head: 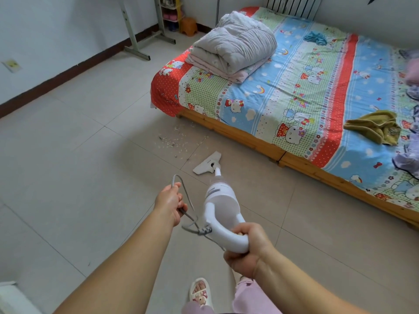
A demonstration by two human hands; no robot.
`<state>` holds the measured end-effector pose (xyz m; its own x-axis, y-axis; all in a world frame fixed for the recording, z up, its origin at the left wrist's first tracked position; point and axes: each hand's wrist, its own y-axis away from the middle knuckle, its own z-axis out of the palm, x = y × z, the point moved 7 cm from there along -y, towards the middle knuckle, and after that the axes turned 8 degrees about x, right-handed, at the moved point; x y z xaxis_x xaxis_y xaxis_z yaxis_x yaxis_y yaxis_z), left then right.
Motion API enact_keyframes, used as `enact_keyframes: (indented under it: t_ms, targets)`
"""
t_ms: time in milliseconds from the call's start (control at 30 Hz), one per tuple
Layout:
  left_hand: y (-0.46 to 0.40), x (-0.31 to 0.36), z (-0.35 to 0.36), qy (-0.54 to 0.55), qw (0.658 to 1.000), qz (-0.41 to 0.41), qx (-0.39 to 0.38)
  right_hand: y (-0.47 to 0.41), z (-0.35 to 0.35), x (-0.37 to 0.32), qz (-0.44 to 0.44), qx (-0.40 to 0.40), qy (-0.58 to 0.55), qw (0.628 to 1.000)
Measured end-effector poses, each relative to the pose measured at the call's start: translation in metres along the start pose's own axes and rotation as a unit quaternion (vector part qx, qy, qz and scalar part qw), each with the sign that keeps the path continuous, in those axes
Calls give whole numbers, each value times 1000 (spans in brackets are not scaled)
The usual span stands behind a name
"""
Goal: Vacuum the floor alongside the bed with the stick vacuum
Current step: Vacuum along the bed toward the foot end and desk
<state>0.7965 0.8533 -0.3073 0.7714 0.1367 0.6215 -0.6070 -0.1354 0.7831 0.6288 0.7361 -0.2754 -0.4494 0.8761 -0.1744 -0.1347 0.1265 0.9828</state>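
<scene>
A white stick vacuum [221, 200] points away from me over the tiled floor. Its flat floor head [205, 164] rests on the tiles a little short of a patch of scattered debris [174, 141] near the bed's corner. My right hand [247, 248] grips the vacuum's looped handle. My left hand [170, 202] holds a loop of the grey power cord [184, 189] off to the left of the body. The bed [294, 87] with a colourful cartoon sheet and a wooden frame [238, 134] runs along the right.
A folded grey quilt [235, 46] lies on the bed, with a green cloth [374, 126] and other clothes nearer me. A metal stand [136, 41], a shelf and an orange stool [188, 26] are at the far wall. My slippered foot [200, 292] is below the handle.
</scene>
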Motion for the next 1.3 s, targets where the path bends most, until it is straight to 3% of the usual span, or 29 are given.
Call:
enact_keyframes:
  t_ms: [300,700,933,1100,1300]
  targets:
    - [-3,6,-3,-6,1000,8,8,1,32,-28,-20,-74,-196,978]
    - [-10,5,-18,-16,1000,3,26,-11,68,-37,-9,-87,-239,967]
    - [-13,12,-6,3,999,4,41,-36,66,-55,1,-54,-179,982]
    - [-17,22,9,15,998,8,54,-59,55,-87,-9,18,-32,999]
    - [-22,23,31,19,998,-2,59,-70,40,-122,-50,41,136,989]
